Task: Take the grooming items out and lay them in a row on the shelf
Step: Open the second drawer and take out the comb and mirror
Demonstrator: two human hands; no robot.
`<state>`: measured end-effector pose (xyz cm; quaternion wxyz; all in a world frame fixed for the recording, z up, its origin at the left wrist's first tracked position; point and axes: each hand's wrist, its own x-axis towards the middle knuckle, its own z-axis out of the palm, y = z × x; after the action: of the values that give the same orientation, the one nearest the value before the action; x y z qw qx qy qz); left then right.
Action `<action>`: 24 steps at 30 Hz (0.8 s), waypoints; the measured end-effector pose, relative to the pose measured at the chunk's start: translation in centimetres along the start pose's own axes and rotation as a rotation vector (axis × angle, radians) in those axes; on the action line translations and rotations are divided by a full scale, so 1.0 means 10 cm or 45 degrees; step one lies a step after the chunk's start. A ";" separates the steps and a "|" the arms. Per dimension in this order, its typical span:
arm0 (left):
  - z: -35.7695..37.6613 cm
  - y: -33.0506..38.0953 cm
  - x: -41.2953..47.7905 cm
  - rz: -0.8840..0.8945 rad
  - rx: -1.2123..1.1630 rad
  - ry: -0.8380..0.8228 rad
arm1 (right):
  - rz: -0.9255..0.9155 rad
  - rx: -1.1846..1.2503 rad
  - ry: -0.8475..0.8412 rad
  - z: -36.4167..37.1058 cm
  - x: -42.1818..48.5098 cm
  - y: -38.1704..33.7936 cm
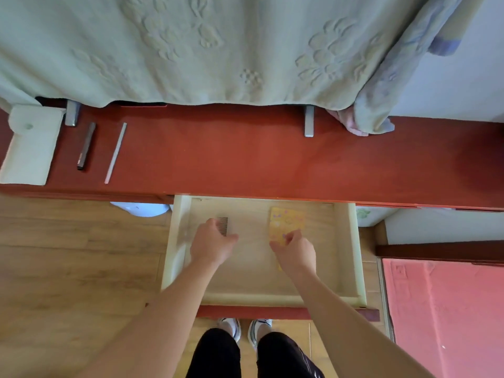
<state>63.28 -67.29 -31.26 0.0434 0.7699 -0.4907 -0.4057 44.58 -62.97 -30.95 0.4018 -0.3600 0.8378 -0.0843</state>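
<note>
A pale drawer [351, 255] stands pulled out below the red shelf [245, 156]. Inside it my left hand [211, 242] curls its fingers around a small dark comb [224, 224], whose teeth stick out beyond the fingers. My right hand [296, 252] pinches the near edge of a flat yellow patterned card-like item [286, 222] that lies on the drawer floor. On the shelf's left end lie a pale green pouch [32, 148], a dark slim tube [86, 145] and a thin silver stick [116, 153], side by side.
A green embossed blanket [191, 47] hangs over the shelf's back edge, with two metal brackets [309, 121] beneath it. A pink mat [447, 309] lies on the right. Wooden floor [68, 255] runs along the left, and my shoes [245, 330] stand under the drawer front.
</note>
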 end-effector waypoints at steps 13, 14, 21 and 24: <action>0.11 -0.12 0.18 0.053 0.131 0.092 | 0.054 -0.020 0.117 0.23 0.05 0.01; 0.10 -0.12 0.19 0.057 0.128 0.092 | 0.043 -0.013 0.117 0.24 0.05 0.01; 0.04 -0.18 0.15 0.077 0.007 0.070 | 0.065 0.056 0.142 0.26 0.02 -0.03; -0.03 -0.19 0.10 0.036 -0.139 0.007 | 0.072 0.088 0.144 0.23 -0.03 -0.03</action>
<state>65.01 -67.25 -32.52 0.0926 0.7605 -0.4784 -0.4291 46.57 -62.68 -32.12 0.3683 -0.3166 0.8656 -0.1220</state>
